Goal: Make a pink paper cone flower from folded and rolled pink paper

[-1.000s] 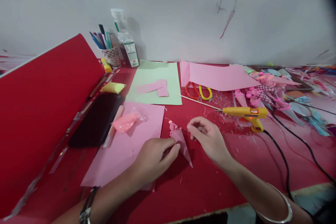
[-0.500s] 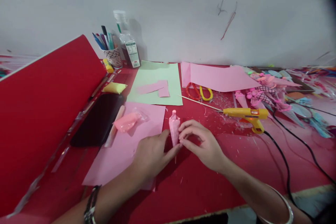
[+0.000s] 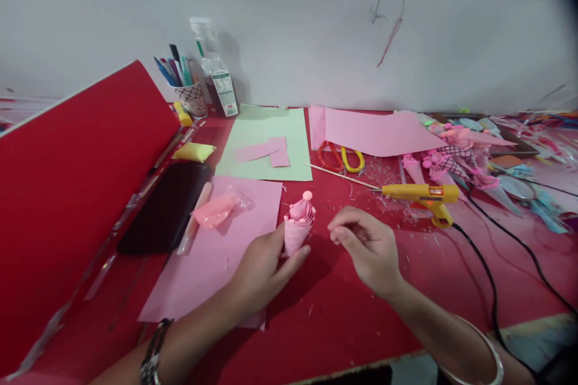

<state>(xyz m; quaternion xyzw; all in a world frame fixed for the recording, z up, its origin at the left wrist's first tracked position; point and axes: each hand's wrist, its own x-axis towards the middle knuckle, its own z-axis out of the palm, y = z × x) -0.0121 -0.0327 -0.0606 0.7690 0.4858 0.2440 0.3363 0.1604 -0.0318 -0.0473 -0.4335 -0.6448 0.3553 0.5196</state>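
My left hand (image 3: 266, 267) grips a pink paper ice-cream cone (image 3: 298, 234) between thumb and fingers, tilted over the red table. Folded pink paper makes its swirled top, with a round pink ball at the peak and small pink beads around the rim. Off to its right, apart from the cone, is my right hand (image 3: 368, 246). Its thumb and fingers are pinched together; whatever may be between them is hidden. A pink paper sheet (image 3: 217, 271) lies under my left arm, with a clear packet of pink clay (image 3: 219, 210) on it.
A yellow glue gun (image 3: 422, 194) with a black cord lies to the right, its tip by a thin stick (image 3: 341, 175). Scissors (image 3: 353, 160) are partly under pink paper (image 3: 379, 132). Finished cones (image 3: 460, 153) pile at the right. A black phone (image 3: 165, 210) lies left.
The cone has turned in my left hand, so its swirled top and ball now face me more. My right hand has moved away from the cone to the right.
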